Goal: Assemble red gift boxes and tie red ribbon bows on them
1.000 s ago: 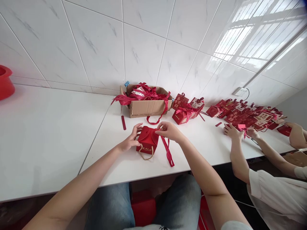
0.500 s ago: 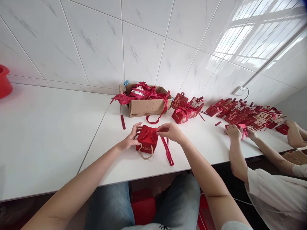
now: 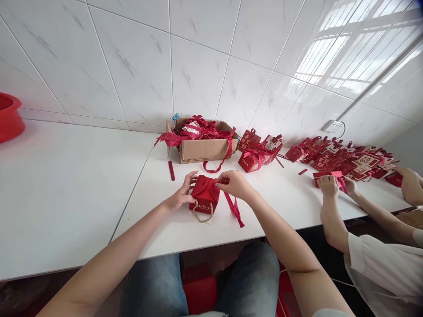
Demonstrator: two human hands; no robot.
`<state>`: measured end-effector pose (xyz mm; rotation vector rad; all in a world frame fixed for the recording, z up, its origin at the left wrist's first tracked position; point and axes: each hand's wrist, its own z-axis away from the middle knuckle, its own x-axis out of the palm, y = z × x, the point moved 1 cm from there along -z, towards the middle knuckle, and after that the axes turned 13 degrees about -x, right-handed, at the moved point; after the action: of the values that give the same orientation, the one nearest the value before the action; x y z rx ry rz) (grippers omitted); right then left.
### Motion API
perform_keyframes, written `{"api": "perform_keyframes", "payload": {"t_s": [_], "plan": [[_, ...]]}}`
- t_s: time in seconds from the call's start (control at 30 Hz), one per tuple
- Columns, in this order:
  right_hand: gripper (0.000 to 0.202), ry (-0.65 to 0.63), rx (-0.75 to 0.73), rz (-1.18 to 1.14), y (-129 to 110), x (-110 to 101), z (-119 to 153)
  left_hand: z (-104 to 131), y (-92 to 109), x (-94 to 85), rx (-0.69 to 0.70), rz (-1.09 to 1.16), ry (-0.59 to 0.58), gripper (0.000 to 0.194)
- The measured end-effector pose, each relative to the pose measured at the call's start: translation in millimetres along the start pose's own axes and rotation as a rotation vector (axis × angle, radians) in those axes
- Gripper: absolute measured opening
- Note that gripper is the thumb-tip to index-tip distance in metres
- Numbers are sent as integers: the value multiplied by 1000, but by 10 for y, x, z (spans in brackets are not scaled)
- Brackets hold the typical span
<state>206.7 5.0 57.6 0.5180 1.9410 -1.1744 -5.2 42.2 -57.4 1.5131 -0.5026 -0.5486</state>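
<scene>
While the small red paper box with rounded top flaps (image 3: pixel 205 192) sits upright in nearly the same spot near the front of the white desk (image 3: pixel 82 189), the dark red satin ribbon (image 3: pixel 235 212) beside it has shifted, its narrow loop now spread into separate strands. That leaves the box steady and the work centred on its right flap. The left hand (image 3: pixel 180 198) holds the box by its left side, thumb at the front, fingers behind. The right hand (image 3: pixel 238 185) is narrow, fingertips drawn together against the right flap; whether they pinch ribbon or paper, I cannot tell. A twisted beige rope handle (image 3: pixel 204 221) hangs at the box's front. Farther along, a co-worker's hands (image 3: pixel 328 186) have turned another red box (image 3: pixel 336 175) so that more of its face shows. Behind the nearer box stands an open brown cardboard carton (image 3: pixel 205 150) heaped with red ribbons, one trailing over its rim, and a flat dark red strip (image 3: pixel 171 171) lies near its left end. Tied red gift boxes (image 3: pixel 250 163) stand to its right, with many more beyond. Glossy marbled wall tiles (image 3: pixel 135 57) rise behind, reflecting a barred window, with a white socket (image 3: pixel 332 127) low down and a red plastic tub (image 3: pixel 11 125) at far left.
</scene>
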Motion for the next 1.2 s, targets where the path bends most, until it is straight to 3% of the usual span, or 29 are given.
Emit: {"api": "perform_keyframes", "payload": {"t_s": [0.23, 0.4, 0.6, 0.87, 1.2], "plan": [[2, 21, -54, 4, 63, 61, -49, 3, -10, 0, 0, 7, -3, 86], [3, -48, -21, -179, 170, 86, -75, -8, 8, 6, -11, -7, 11, 87], [10, -93, -101, -385, 307, 99, -76, -6, 23, 23, -10, -11, -5, 90], [20, -316, -77, -755, 418, 30, -24, 7, 25, 50, 0, -7, -38, 89], [24, -455, -119, -763, 358, -33, 20, 75, 88, 138, -21, 9, -114, 90]]}}
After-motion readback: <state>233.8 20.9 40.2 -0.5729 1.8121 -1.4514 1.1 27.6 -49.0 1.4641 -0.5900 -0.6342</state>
